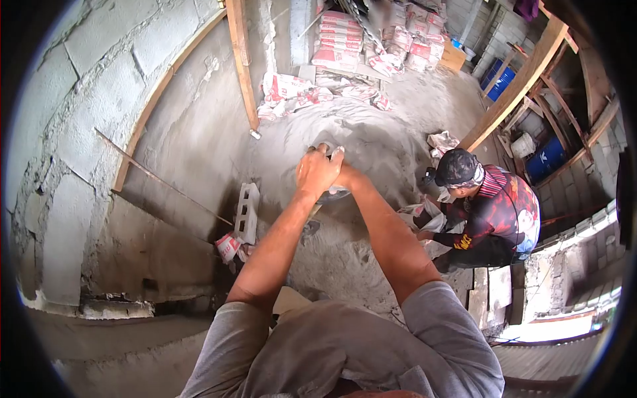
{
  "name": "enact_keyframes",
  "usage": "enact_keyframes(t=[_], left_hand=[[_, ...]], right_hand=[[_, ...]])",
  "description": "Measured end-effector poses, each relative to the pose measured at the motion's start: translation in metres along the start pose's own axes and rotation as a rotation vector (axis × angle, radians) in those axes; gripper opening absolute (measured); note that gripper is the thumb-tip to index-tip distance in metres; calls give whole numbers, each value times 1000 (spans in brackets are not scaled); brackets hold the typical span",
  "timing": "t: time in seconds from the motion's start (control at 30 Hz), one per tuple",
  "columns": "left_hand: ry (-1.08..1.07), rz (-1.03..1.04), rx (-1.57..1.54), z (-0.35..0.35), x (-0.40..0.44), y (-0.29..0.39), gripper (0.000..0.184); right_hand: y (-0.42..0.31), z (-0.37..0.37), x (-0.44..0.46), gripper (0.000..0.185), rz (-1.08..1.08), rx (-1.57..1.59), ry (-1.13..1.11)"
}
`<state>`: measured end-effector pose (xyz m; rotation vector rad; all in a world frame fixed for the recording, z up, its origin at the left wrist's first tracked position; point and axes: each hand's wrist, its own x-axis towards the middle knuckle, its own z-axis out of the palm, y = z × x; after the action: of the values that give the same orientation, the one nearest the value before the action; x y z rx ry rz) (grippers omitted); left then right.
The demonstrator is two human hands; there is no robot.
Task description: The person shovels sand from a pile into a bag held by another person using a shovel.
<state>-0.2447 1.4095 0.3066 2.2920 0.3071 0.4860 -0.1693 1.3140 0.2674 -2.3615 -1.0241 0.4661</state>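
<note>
My left hand [316, 171] is closed, its fingers bent and pressed against my right hand in front of my chest. My right hand [343, 174] is mostly covered by the left; its fingers look curled, with pale grey smears on them. Whatever lies between the two hands is hidden. Just below them shows part of a dark rounded object [334, 196], its kind unclear. Beyond and beneath the hands spreads a heap of grey powdery mix [371, 142] on the floor.
A co-worker [494, 212] crouches at right, holding a pale sack [424, 215]. Cement bags [338, 40] are stacked at the back. A hollow block [247, 212] stands at left near a thin rod [162, 176]. Wooden posts [240, 63] and blue drums [546, 159] flank the area.
</note>
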Motion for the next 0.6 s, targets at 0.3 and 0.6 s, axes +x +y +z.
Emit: enact_keyframes(t=[0.3,0.6], left_hand=[[64,59,2,-13,-4,-3,47],[78,109,-7,-7,-6,4,45]], right_hand=[[-27,10,-8,47,189,-124,274],[-24,7,-17,40,182,-120,337]])
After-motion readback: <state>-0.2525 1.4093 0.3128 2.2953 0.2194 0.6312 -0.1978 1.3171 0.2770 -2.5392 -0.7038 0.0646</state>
